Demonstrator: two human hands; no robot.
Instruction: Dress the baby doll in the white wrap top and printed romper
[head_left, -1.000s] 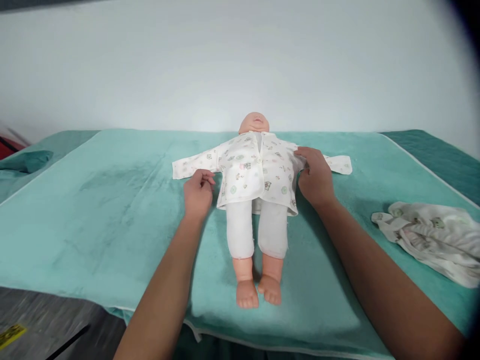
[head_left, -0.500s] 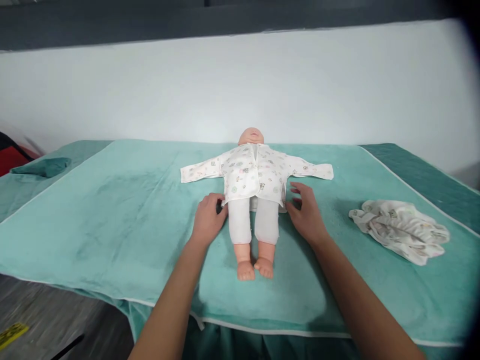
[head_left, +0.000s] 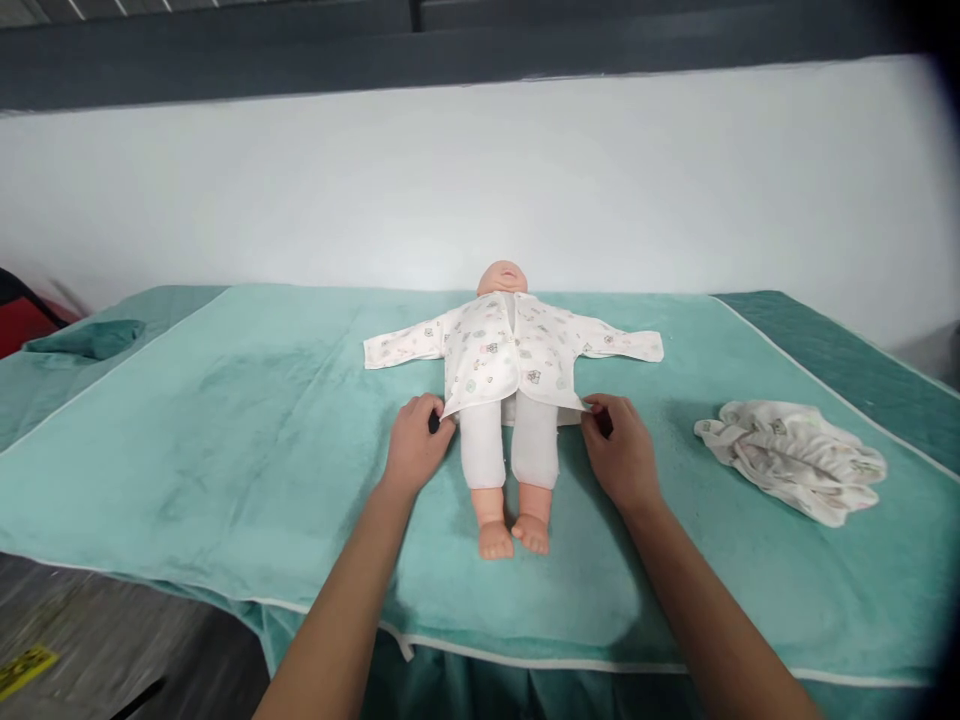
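Pinching the two lower corners of a small printed shirt (head_left: 480,355), the person has one hand at each side of its hem. The left hand (head_left: 414,440) has thumb and forefinger closed on the near corner, with a gap curled open behind the fingertips; the right hand (head_left: 621,452) grips the opposite corner the same way, drawing it outward to a point. The shirt lies on a doll (head_left: 502,278), face up in the middle of a green sheet (head_left: 225,460), its sleeves spread wide and its front closed partway down.

The cloth looks thin, light and soft, so it should crease and follow the fingers easily; the hem corners seem a good hold, as a pinch there can tension the whole lower edge. The doll's feet (head_left: 495,542) look smooth and firm, its white legs (head_left: 481,445) softer. A crumpled printed garment (head_left: 795,460) lies well apart, on the right.
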